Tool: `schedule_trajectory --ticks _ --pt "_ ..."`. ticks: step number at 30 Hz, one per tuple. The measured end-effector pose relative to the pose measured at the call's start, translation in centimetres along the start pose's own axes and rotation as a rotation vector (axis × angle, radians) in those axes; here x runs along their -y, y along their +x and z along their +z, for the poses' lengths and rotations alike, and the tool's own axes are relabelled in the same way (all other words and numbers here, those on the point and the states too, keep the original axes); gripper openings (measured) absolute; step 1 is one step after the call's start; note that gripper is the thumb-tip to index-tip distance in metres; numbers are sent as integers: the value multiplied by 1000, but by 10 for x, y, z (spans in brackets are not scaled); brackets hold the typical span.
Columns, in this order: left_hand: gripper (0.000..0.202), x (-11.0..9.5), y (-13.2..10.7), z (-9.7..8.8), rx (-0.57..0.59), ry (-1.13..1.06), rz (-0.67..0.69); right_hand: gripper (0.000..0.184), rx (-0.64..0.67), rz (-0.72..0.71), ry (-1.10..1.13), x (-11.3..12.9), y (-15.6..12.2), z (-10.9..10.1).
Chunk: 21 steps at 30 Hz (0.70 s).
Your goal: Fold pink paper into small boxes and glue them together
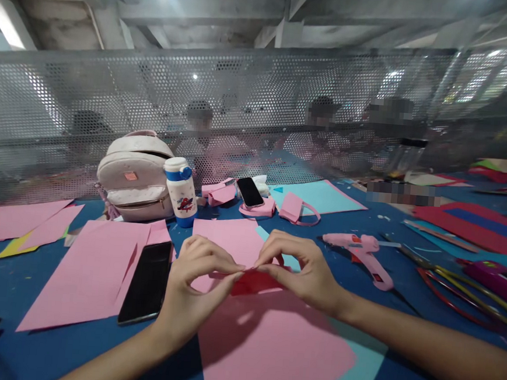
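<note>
My left hand (196, 279) and my right hand (300, 270) meet over the table, both pinching a small piece of red paper (257, 283) between thumb and fingers. The red piece hangs just above a large pink paper sheet (268, 343) that lies on the blue table (17, 294). A black phone (147, 282) lies face up just left of my left hand, on another pink sheet (93, 271).
A pink glue gun (363, 251) and scissors (460, 288) lie to the right. Behind stand a pink backpack (134, 175), a white bottle with a blue lid (181, 191), a second phone (250, 192) and small pink paper bags (296, 210). Other people sit beyond a perforated metal screen (111, 97).
</note>
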<state>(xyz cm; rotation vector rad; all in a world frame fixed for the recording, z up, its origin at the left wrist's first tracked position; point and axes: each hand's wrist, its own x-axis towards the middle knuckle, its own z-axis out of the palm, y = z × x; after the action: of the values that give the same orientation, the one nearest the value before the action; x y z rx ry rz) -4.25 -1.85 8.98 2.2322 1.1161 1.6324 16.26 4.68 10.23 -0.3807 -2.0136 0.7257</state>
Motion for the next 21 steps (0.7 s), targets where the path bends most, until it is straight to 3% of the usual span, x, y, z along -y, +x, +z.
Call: schedule_trajectory --ticks 21 --pt "10 2 0 0 -27 22 13 19 1 43 -8 -2 -2 0"
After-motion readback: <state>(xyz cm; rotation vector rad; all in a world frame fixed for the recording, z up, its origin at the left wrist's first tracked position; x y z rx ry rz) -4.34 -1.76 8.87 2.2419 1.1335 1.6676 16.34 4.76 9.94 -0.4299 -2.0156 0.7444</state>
